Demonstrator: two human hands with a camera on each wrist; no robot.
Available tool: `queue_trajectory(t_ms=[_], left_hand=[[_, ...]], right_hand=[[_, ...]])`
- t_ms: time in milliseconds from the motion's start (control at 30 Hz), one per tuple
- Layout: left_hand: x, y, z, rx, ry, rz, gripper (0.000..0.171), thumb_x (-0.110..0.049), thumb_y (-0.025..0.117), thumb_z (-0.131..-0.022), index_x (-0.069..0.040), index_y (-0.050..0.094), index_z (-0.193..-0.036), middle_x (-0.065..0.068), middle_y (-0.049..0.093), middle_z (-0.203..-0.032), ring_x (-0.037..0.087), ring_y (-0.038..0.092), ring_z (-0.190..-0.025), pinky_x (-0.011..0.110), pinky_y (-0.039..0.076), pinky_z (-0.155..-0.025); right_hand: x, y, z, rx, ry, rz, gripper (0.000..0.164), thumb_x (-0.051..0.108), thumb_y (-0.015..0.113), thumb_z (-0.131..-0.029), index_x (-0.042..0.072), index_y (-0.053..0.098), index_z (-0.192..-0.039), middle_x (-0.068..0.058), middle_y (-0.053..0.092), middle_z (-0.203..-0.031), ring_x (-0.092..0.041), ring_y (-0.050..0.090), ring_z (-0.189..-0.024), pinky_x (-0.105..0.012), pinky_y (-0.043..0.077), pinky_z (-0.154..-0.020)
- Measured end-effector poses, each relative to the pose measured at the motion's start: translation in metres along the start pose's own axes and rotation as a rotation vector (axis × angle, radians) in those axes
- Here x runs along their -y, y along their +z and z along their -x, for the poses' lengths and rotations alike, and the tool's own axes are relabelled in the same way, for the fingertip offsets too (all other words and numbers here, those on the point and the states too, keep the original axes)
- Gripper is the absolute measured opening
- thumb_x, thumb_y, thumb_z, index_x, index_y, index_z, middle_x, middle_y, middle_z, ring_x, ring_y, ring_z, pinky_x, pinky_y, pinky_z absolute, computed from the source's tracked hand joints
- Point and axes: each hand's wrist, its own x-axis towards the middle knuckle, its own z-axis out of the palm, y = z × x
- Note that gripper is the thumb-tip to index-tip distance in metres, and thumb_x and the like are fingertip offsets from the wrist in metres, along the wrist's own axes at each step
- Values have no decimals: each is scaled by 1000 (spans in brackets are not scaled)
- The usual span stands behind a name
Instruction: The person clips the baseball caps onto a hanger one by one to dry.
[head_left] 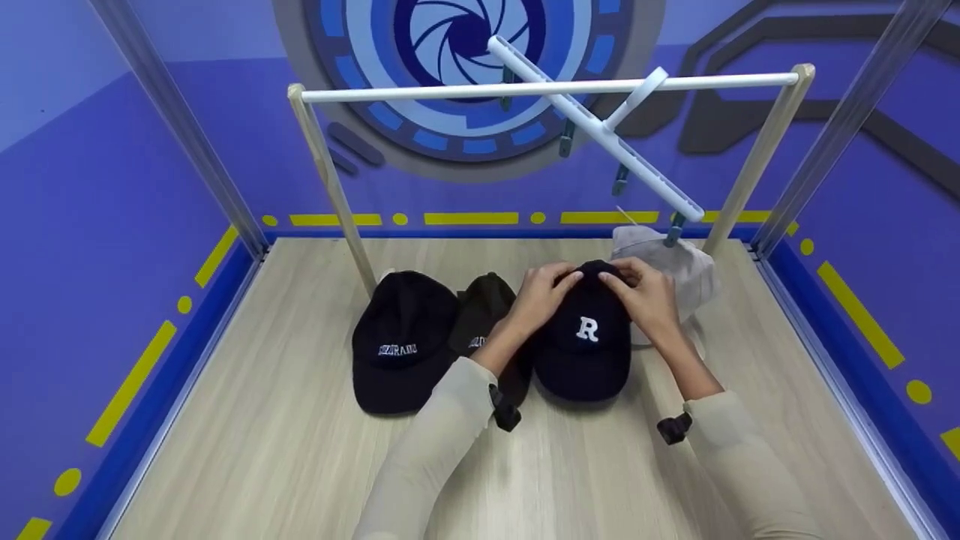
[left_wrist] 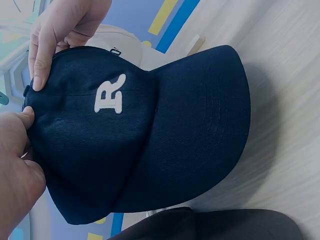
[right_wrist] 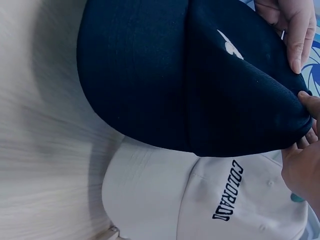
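Left hand and right hand pinched round dark-blue cloth cap, white R below fingertips; pale round cloth cap sat near right fingers

Navy, perhaps black, cap; white R.

The pale wood-grain worktop carries a black cap, brim to the front, and a brown cap beside it on the right. A rack stands toward the back; whether the grey cap touches the worktop is unclear.
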Motion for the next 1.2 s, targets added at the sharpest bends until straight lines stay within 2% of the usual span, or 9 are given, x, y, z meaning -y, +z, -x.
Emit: queue_trajectory(t_ms=[467,700,1200], left_hand=[[-4,-11,-3,-28,16,5,26,-31,56,-95,-13,71,-105,-2,70,-103,7,63,-97,17,46,-85],[-7,-12,-8,-34,30,29,26,-31,56,-95,-13,71,-106,-1,70,-104,7,63,-98,16,46,-85],[-15,-13,-15,-37,34,43,25,-28,57,-95,-10,72,-104,1,70,-102,8,64,-96,15,45,-85]], right_hand=[[9,-1,-6,-22,-34,-45,24,27,75,-81,9,73,-96,-6,72,-86,-13,68,-77,-11,47,-68],[13,-4,-8,-35,-49,-73,20,25,75,-82,10,72,-95,-5,72,-88,-14,68,-79,-11,48,-69],[14,-9,-10,-60,-46,-55,23,26,75,-82,8,72,-96,-4,73,-89,-12,68,-80,-11,49,-71]])
